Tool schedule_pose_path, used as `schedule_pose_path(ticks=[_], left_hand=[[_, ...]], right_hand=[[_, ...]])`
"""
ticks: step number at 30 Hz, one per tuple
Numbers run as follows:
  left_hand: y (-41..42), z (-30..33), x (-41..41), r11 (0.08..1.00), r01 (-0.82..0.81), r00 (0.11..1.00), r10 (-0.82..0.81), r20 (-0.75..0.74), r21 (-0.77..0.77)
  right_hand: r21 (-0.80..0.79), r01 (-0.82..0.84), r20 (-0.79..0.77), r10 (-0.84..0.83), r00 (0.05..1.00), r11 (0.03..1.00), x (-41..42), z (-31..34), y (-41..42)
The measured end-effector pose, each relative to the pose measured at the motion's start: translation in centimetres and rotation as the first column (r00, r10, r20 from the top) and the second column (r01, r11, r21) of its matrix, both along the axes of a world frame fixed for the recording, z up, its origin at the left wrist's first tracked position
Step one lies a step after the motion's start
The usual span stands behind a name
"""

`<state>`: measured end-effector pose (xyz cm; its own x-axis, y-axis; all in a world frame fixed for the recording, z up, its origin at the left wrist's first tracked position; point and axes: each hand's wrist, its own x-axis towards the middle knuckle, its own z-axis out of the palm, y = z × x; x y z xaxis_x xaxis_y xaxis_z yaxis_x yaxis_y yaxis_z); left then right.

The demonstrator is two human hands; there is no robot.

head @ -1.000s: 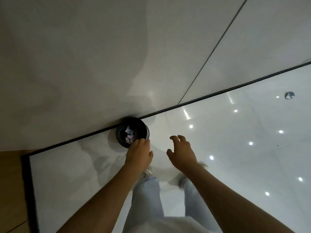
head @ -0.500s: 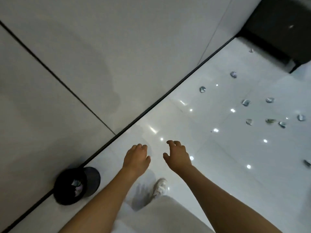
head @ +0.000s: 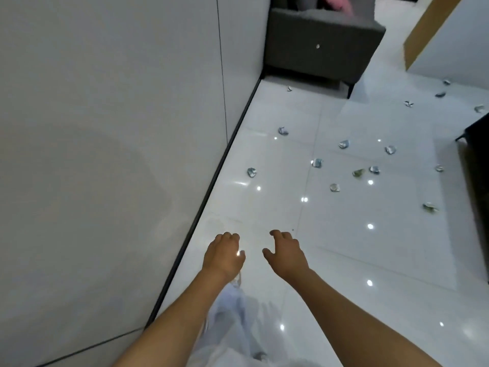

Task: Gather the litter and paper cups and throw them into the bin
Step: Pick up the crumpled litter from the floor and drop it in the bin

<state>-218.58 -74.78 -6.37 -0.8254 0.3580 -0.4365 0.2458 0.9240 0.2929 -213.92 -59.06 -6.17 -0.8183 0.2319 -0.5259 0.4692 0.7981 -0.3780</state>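
Several crumpled bits of litter lie scattered over the glossy white floor ahead, the nearest by the wall (head: 251, 172), others further out (head: 317, 163) and to the right (head: 334, 187). My left hand (head: 223, 254) and my right hand (head: 285, 254) hang side by side above the floor, fingers loosely curled, holding nothing. The bin is out of view.
A grey-white wall (head: 105, 154) with a dark skirting runs along the left. A dark grey sofa (head: 317, 46) stands at the far end. Some dark furniture (head: 476, 160) edges in on the right. My legs in pale trousers (head: 230, 321) show below.
The view has swung right, away from the bin, which has left the frame. The littered floor and sofa have come into sight. Both hands stay empty in front of me.
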Motion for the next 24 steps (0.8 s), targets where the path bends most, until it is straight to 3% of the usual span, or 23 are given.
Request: schedule_pose_path(ticks=[6, 12, 24], left_hand=[[1.4, 0.7, -12.4, 0.992, 0.123, 0.992, -0.122, 0.024, -0.032], [3.7, 0.7, -21.6, 0.983, 0.178, 0.983, -0.176, 0.048, -0.041], [14.0, -4.4, -43.2, 0.991, 0.086, 0.990, -0.073, 0.124, -0.103]], right_hand=[[-0.034, 0.161, 0.015, -0.161, 0.987, 0.986, -10.0, 0.5, 1.9], [-0.075, 0.217, 0.036, -0.215, 0.976, 0.973, -17.8, 0.2, 3.8], [-0.105, 0.184, 0.079, -0.177, 0.981, 0.977, -40.4, -5.0, 15.7]])
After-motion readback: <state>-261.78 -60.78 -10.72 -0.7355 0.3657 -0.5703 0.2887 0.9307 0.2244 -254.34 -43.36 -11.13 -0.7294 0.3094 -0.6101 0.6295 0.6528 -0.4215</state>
